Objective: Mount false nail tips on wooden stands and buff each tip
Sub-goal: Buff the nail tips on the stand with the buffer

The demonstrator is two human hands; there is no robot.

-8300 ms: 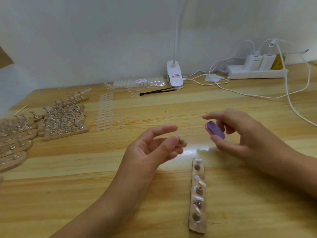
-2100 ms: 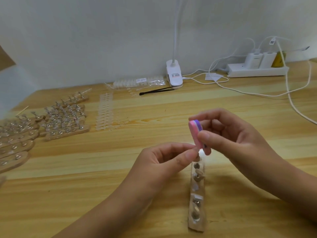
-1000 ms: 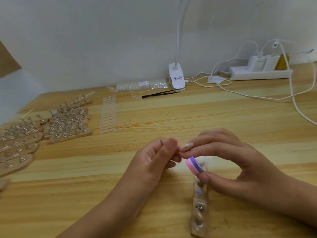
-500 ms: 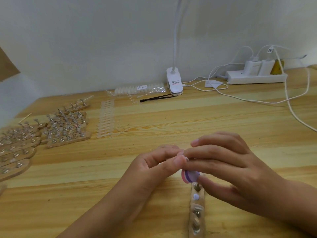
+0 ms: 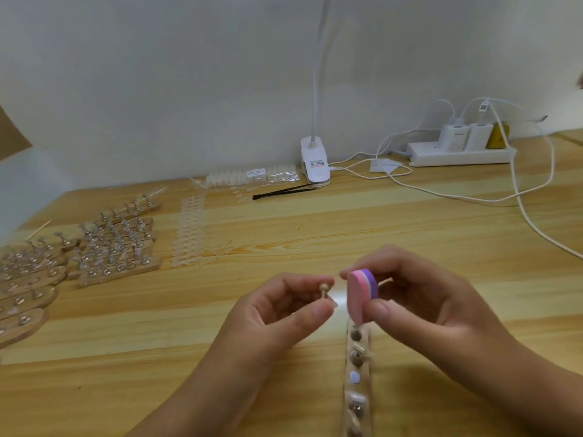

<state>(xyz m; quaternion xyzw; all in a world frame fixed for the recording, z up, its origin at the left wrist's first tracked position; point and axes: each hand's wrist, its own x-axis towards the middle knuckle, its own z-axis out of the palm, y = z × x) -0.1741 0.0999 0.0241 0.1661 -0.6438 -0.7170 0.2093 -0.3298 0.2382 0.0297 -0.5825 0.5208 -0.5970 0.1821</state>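
Surface: wooden table point(image 5: 410, 234) against a pale wall, carrying a clip lamp point(image 5: 315, 162), a power strip point(image 5: 457, 152) and tweezers point(image 5: 284, 192) at the far edge.
Left hand point(image 5: 277, 313): pinching a small peg stand point(image 5: 324, 290) between thumb and forefinger, knob end pointing up; whether a nail tip is seated on it cannot be told.
Right hand point(image 5: 416, 304): gripping a pink-and-purple buffer block point(image 5: 359, 294) between thumb and fingers, pink face turned toward the peg.
Key relation: buffer is sitting just beside the peg, to the right of the left-hand pinch, not touching; its long axis is running near vertical, roughly parallel to the peg.
Wooden strip point(image 5: 358, 373): lying below the right hand's grip, long axis running toward the person, holding several pegs.
Finished stock: rows of loaded stands point(image 5: 116, 247) lying well apart, far left of both grips.
Judgement: the next move is appearing to call for closing the small gap, right hand travelling left.
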